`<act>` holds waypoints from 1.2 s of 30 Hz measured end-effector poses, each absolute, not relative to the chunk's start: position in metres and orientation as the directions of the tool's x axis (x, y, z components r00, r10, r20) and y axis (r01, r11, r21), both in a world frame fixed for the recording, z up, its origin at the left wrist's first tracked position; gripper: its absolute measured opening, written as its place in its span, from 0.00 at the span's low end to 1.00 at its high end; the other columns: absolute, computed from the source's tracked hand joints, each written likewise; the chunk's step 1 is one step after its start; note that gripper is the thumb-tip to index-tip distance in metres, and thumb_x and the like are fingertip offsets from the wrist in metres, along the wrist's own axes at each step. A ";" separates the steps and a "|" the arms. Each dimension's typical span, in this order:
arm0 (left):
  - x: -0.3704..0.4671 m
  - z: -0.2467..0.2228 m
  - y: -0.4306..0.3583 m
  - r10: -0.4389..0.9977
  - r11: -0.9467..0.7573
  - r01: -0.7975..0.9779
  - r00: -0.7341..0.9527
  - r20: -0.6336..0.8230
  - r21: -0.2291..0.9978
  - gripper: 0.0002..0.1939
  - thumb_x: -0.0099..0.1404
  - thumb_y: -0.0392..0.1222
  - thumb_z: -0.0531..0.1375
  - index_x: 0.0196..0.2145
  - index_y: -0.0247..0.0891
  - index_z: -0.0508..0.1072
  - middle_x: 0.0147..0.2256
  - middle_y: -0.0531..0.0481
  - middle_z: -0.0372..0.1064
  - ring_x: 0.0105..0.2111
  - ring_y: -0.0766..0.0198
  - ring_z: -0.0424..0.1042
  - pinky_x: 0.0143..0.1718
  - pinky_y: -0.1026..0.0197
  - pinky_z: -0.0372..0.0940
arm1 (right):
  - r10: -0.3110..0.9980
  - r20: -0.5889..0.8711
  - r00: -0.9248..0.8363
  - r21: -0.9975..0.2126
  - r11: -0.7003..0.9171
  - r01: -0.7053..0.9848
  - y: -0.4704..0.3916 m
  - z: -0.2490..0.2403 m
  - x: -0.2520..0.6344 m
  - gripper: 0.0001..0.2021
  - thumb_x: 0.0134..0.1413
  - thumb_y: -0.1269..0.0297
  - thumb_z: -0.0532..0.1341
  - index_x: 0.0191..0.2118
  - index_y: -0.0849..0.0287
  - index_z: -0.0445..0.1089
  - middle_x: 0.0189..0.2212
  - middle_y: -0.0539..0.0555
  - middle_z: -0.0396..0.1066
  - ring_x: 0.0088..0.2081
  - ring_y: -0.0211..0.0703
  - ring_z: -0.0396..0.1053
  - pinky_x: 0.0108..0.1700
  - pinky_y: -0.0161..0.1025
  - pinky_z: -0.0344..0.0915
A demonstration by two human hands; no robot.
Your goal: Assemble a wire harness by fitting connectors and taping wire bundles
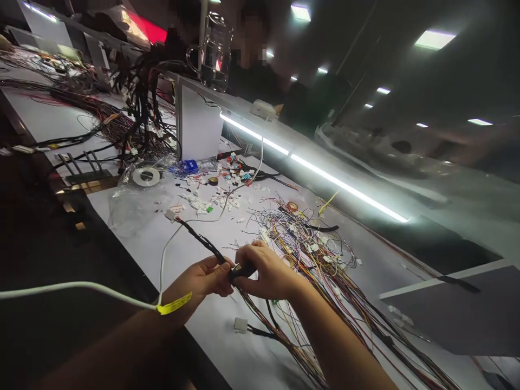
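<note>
My left hand [207, 277] is closed on a wire harness [203, 242], pinching it between thumb and fingers. The harness is wrapped in black at this stretch and ends in a white connector [170, 215] at its upper left. Right beside it, my right hand [264, 268] grips what looks like a roll of black tape [242, 271], held against the harness; the fingers partly hide it. Loose brown and coloured wires trail from under my hands toward the lower right. Among them lies a second white connector [240, 325] on a black-sleeved branch.
A white cable [97, 287] with a yellow tag [174, 304] crosses by my left forearm. Tangled wires [300, 238] lie to the right. Farther back are small connectors [203, 203], a plastic bag [134, 206], a lit tube lamp [345, 187] and a glass mug [216, 54] on the shelf.
</note>
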State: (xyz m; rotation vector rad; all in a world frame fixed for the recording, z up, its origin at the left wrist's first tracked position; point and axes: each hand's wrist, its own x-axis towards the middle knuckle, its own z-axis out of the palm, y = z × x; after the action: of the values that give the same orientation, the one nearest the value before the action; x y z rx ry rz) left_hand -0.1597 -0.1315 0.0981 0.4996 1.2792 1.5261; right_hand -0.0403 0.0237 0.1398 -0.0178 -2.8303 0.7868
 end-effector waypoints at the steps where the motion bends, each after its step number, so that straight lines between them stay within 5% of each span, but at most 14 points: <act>1: -0.160 0.099 -0.132 0.878 0.108 -0.426 -0.383 -0.287 0.898 0.19 0.55 0.54 0.66 0.37 0.37 0.75 0.23 0.52 0.71 0.27 0.62 0.71 0.33 0.61 0.66 | 0.058 0.166 -0.984 -0.529 0.848 -0.039 0.026 0.137 -0.043 0.12 0.44 0.69 0.64 0.36 0.55 0.62 0.29 0.45 0.66 0.31 0.37 0.63 0.42 0.39 0.59; 4: -0.160 0.099 -0.134 0.856 0.097 -0.431 -0.424 -0.296 0.897 0.19 0.55 0.54 0.66 0.37 0.36 0.76 0.24 0.50 0.72 0.28 0.61 0.72 0.33 0.60 0.66 | 0.105 0.159 -0.982 -0.575 0.818 -0.006 0.026 0.129 -0.047 0.16 0.44 0.67 0.67 0.40 0.55 0.64 0.36 0.49 0.68 0.38 0.40 0.65 0.43 0.39 0.61; 7: -0.159 0.090 -0.134 0.822 0.074 -0.449 -0.478 -0.310 0.890 0.18 0.55 0.53 0.66 0.37 0.36 0.76 0.27 0.49 0.73 0.30 0.61 0.72 0.33 0.60 0.65 | 0.306 0.278 -0.911 -0.552 0.826 0.110 0.010 0.117 -0.043 0.21 0.44 0.66 0.68 0.45 0.56 0.65 0.47 0.57 0.65 0.48 0.48 0.63 0.49 0.44 0.61; 11: -0.156 0.076 -0.131 0.780 0.071 -0.297 -0.579 -0.238 0.952 0.17 0.56 0.55 0.64 0.35 0.39 0.77 0.31 0.50 0.73 0.31 0.61 0.70 0.30 0.62 0.63 | 0.487 0.287 -0.825 -0.522 0.802 0.292 -0.025 0.097 -0.034 0.04 0.54 0.67 0.62 0.36 0.56 0.69 0.37 0.55 0.69 0.40 0.47 0.67 0.42 0.42 0.63; 19: -0.155 0.073 -0.129 0.831 -0.058 -0.170 -0.554 -0.046 0.984 0.13 0.60 0.53 0.62 0.36 0.42 0.76 0.40 0.49 0.73 0.46 0.55 0.70 0.50 0.56 0.63 | 0.590 0.258 -0.766 -0.655 0.689 0.310 -0.045 0.083 -0.036 0.05 0.57 0.70 0.56 0.34 0.56 0.68 0.31 0.51 0.71 0.34 0.41 0.69 0.35 0.36 0.61; 24: -0.165 0.065 -0.128 0.894 0.015 -0.031 -0.447 -0.027 0.999 0.15 0.61 0.52 0.61 0.41 0.41 0.76 0.30 0.50 0.74 0.32 0.58 0.73 0.35 0.60 0.67 | 0.636 0.241 -0.733 -0.762 0.592 0.263 -0.041 0.077 -0.034 0.04 0.57 0.68 0.56 0.33 0.57 0.68 0.29 0.50 0.69 0.30 0.39 0.67 0.33 0.36 0.63; 26: -0.168 0.065 -0.127 0.904 0.072 -0.127 -0.411 -0.118 0.989 0.16 0.61 0.52 0.62 0.41 0.40 0.75 0.25 0.52 0.72 0.28 0.60 0.72 0.31 0.61 0.66 | 0.644 0.201 -0.739 -0.831 0.511 0.219 -0.040 0.075 -0.028 0.07 0.58 0.69 0.54 0.40 0.56 0.67 0.34 0.51 0.69 0.29 0.37 0.67 0.33 0.36 0.65; 29: -0.170 0.067 -0.124 0.917 0.091 -0.315 -0.345 -0.203 0.945 0.16 0.60 0.52 0.62 0.40 0.38 0.75 0.31 0.50 0.75 0.34 0.57 0.73 0.37 0.59 0.66 | 0.569 0.261 -0.780 -0.853 0.514 0.089 -0.039 0.075 -0.018 0.22 0.53 0.75 0.53 0.53 0.52 0.61 0.48 0.55 0.64 0.37 0.38 0.69 0.36 0.37 0.69; 32: -0.167 0.067 -0.121 0.920 0.058 -0.386 -0.337 -0.199 0.921 0.16 0.59 0.51 0.63 0.39 0.37 0.76 0.34 0.47 0.76 0.38 0.55 0.73 0.41 0.57 0.65 | 0.463 0.324 -0.825 -0.826 0.564 -0.007 -0.037 0.074 -0.015 0.25 0.47 0.76 0.55 0.52 0.49 0.64 0.51 0.55 0.62 0.40 0.39 0.69 0.40 0.39 0.69; 34: -0.164 0.064 -0.119 0.911 0.037 -0.408 -0.362 -0.199 0.912 0.15 0.58 0.51 0.64 0.37 0.37 0.77 0.32 0.48 0.75 0.35 0.57 0.72 0.39 0.58 0.65 | 0.585 0.250 -0.772 -0.916 0.402 0.008 -0.032 0.071 -0.018 0.17 0.51 0.72 0.55 0.48 0.52 0.64 0.44 0.54 0.67 0.30 0.36 0.70 0.32 0.37 0.69; 36: -0.161 0.059 -0.117 0.889 -0.003 -0.403 -0.421 -0.182 0.915 0.14 0.56 0.51 0.66 0.35 0.37 0.78 0.30 0.49 0.74 0.29 0.62 0.70 0.37 0.59 0.65 | 0.751 0.010 -0.660 -0.995 0.070 0.066 -0.025 0.068 -0.022 0.13 0.56 0.66 0.51 0.48 0.53 0.59 0.36 0.51 0.68 0.19 0.32 0.66 0.19 0.31 0.61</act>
State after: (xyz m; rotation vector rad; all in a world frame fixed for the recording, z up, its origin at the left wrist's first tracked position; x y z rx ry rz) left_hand -0.1610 -0.1173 0.0594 0.5753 1.2530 1.6267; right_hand -0.0221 -0.0250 0.0684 -0.8098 -1.8114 1.6383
